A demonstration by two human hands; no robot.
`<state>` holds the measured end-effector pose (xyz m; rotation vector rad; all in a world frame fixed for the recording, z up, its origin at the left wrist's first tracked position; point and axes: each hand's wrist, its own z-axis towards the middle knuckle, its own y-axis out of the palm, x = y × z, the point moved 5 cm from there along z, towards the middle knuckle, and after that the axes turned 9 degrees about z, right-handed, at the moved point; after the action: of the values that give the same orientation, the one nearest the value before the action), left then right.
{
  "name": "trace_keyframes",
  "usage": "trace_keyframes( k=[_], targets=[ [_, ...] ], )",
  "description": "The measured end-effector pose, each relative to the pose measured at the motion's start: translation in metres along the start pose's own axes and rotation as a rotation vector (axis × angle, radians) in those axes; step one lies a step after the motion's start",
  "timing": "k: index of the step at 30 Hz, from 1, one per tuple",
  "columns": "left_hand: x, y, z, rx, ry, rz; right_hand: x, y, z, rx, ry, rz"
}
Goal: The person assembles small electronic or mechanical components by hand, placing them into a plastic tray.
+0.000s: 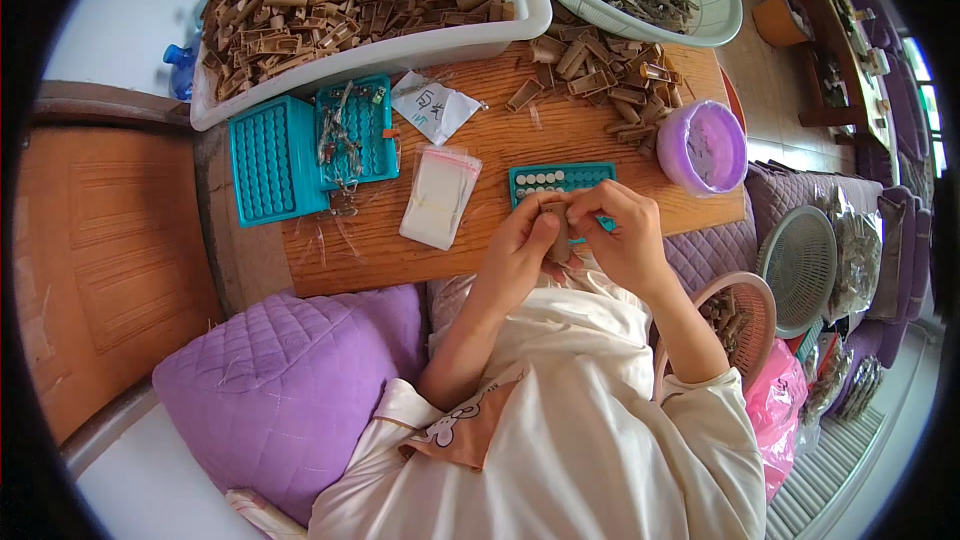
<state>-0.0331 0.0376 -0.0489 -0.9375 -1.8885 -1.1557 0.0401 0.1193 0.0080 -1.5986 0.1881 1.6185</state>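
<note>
Above my lap, at the table's near edge, my left hand [522, 245] is closed round a small brown half-tube piece [560, 238], with the thumb along its side. My right hand [622, 230] is pinched close to the upper end of that piece, and whatever lies between its fingertips is too small to make out. Just beyond both hands lies a teal tray [582, 176] of round pits, with several white discs [540, 180] in its left part. My hands hide part of this tray.
A white tub [370, 62] heaped with brown pieces fills the far left. Teal trays [272, 162], clear bags [440, 198] and a paper packet [435, 108] lie left of centre. Loose brown pieces [600, 65], a green basket [715, 15] and a purple bowl [690, 175] stand right.
</note>
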Motion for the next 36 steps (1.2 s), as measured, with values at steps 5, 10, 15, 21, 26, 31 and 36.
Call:
trace_keyframes(
  k=[5,10,15,21,26,31,36],
  targets=[
    [0.001,-0.001,0.0,0.01,-0.023,-0.026,0.007,0.003,-0.002,0.064,0.158,0.144],
    [0.004,0.002,0.0,0.013,-0.002,-0.006,0.008,0.002,-0.001,0.098,0.181,0.133],
    [0.001,0.001,0.0,0.009,0.008,-0.069,0.001,0.003,0.001,0.063,0.119,0.097],
    [-0.001,-0.002,0.002,-0.025,0.014,-0.136,0.001,0.005,0.004,-0.003,0.105,0.097],
    [0.006,0.0,0.0,-0.114,0.011,-0.341,0.001,0.008,0.006,0.076,0.228,0.472],
    [0.01,-0.001,-0.003,-0.083,0.017,-0.352,-0.012,0.006,0.011,-0.02,-0.008,0.215],
    [0.006,-0.003,-0.002,-0.08,0.03,-0.361,-0.011,0.013,0.009,-0.016,0.027,0.225]
  ],
)
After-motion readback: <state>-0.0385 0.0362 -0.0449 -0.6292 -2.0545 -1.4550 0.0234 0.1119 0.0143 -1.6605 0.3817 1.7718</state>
